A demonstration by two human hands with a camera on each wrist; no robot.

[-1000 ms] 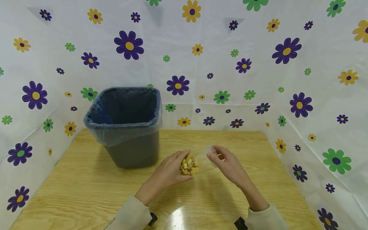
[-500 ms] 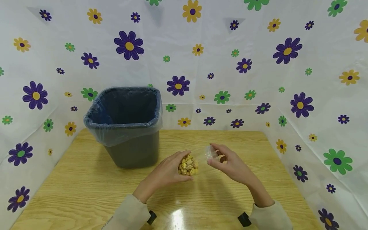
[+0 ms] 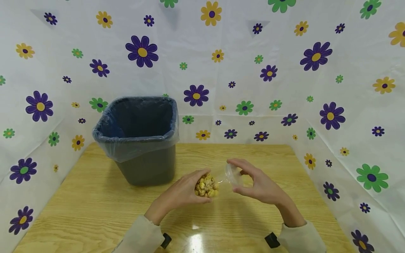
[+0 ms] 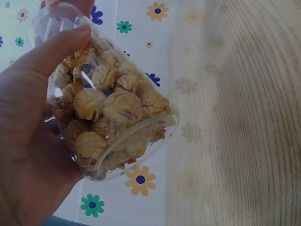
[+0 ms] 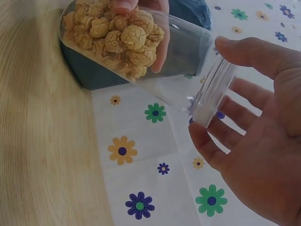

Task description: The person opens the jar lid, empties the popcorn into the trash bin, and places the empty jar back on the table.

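Observation:
A clear plastic jar [image 4: 136, 136] of caramel-coloured popcorn [image 3: 207, 185] lies tilted on its side above the table. My left hand [image 3: 181, 189] grips its bottom half, the thumb along the near wall in the left wrist view. The popcorn is gathered at the base end, while the part towards the mouth is bare. At that mouth sits a clear lid [image 5: 216, 92]. Thumb and fingertips of my right hand [image 3: 262, 184] hold the lid's rim from opposite sides, with the palm apart from it. Whether the lid is still threaded on cannot be made out.
A dark grey waste bin [image 3: 148, 163] with a translucent liner [image 3: 136, 147] stands on the wooden table [image 3: 79, 211], left of the hands. A white flowered sheet [image 3: 240, 45] encloses the back and both sides.
My right hand has shifted slightly right and turned, its fingers now spread wider about the lid. The left hand and jar have moved only a little left and down.

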